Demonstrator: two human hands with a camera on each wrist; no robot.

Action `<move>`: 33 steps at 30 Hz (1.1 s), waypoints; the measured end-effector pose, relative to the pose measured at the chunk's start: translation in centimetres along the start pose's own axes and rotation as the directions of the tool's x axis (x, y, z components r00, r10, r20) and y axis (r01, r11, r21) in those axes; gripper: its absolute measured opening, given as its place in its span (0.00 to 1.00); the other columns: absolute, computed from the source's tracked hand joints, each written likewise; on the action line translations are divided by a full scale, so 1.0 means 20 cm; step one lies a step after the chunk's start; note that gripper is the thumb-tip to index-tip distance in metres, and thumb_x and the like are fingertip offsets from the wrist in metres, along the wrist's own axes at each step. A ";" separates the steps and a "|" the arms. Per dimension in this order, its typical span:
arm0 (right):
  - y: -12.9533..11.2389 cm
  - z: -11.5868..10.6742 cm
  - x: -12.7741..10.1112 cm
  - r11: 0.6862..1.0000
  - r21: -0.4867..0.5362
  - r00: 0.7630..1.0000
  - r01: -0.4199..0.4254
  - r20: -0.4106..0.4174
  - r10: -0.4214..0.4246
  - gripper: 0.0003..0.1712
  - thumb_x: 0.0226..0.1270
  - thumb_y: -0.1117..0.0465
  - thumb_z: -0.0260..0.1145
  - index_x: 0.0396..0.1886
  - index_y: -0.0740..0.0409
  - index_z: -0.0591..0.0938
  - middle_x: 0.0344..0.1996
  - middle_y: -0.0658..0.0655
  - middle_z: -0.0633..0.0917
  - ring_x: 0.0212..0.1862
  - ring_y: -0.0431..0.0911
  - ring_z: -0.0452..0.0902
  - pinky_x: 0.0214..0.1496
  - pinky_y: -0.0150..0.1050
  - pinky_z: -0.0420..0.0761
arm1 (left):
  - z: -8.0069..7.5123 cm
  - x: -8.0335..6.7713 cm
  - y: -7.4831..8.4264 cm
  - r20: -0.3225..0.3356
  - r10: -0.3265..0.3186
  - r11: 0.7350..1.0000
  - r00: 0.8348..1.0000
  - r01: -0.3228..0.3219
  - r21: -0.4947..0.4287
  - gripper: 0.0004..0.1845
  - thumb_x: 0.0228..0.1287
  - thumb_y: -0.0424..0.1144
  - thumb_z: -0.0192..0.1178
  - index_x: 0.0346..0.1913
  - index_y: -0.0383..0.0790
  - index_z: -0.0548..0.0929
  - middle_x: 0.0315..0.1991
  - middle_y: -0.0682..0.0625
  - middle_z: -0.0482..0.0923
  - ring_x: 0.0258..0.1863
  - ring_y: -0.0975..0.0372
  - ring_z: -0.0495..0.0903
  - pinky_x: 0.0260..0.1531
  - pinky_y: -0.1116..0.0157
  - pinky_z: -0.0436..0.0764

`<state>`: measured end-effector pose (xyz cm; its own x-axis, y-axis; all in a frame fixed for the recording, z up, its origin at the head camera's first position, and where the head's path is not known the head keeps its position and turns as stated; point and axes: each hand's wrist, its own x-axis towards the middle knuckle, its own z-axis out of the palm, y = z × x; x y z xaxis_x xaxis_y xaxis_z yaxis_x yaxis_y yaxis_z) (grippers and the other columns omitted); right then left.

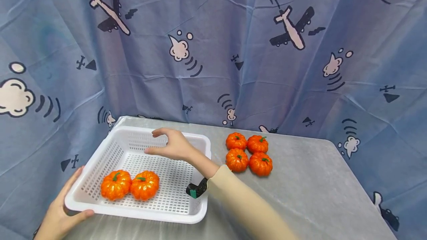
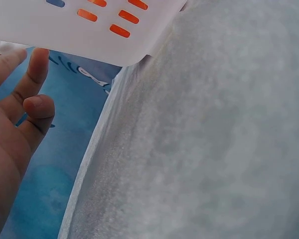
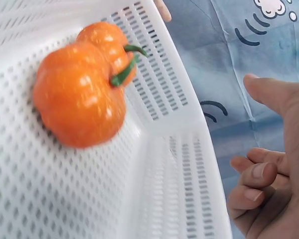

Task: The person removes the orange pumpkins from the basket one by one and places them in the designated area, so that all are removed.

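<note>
Gripped at its near-left corner by the left hand [image 1: 63,210], the light, stiff basket [image 1: 200,147] is steadied; the right hand [image 1: 171,145] hovers empty, fingers loosely curled, above two light, smooth pumpkins [image 1: 130,185], best cupped whole.

Glossy plastic pumpkins [image 1: 130,185] (matt perforated basket [image 1: 173,207])

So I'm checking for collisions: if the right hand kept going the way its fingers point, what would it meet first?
Probably nothing in the basket: the right hand points left above the white basket, so its left wall or the curtain beyond comes first; height is unclear.
</note>
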<state>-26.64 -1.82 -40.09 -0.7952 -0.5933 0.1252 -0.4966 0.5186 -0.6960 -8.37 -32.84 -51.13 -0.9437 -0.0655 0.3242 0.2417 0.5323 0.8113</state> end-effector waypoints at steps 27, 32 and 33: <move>0.06 0.16 0.03 0.979 -0.110 0.837 0.171 0.540 -0.085 0.47 0.55 0.46 0.85 0.74 0.51 0.78 0.69 0.43 0.81 0.70 0.36 0.74 0.72 0.29 0.68 | -0.01 0.00 -0.02 0.010 0.020 1.000 1.000 -0.020 0.005 0.68 0.46 0.21 0.79 0.88 0.48 0.49 0.77 0.78 0.55 0.56 0.86 0.66 0.49 0.89 0.66; 0.07 0.18 0.02 0.967 -0.190 0.803 0.169 0.595 -0.023 0.51 0.51 0.53 0.89 0.76 0.46 0.77 0.70 0.43 0.80 0.73 0.38 0.70 0.75 0.32 0.67 | -0.01 0.00 -0.02 0.001 0.025 1.000 1.000 -0.025 0.008 0.68 0.45 0.21 0.80 0.88 0.48 0.50 0.75 0.79 0.56 0.56 0.86 0.66 0.49 0.89 0.64; 0.07 0.18 0.02 0.967 -0.199 0.803 0.161 0.595 -0.012 0.51 0.50 0.54 0.89 0.76 0.45 0.77 0.70 0.43 0.80 0.73 0.38 0.70 0.75 0.33 0.67 | -0.01 0.00 -0.02 0.000 0.026 1.000 1.000 -0.026 0.004 0.68 0.45 0.20 0.79 0.88 0.48 0.50 0.75 0.80 0.56 0.57 0.86 0.66 0.49 0.89 0.64</move>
<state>-26.34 -3.59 -43.56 -0.4260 -0.8491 -0.3123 -0.6777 0.5282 -0.5116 -8.39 -33.17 -51.30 -0.9373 -0.0514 0.3448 0.2650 0.5374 0.8006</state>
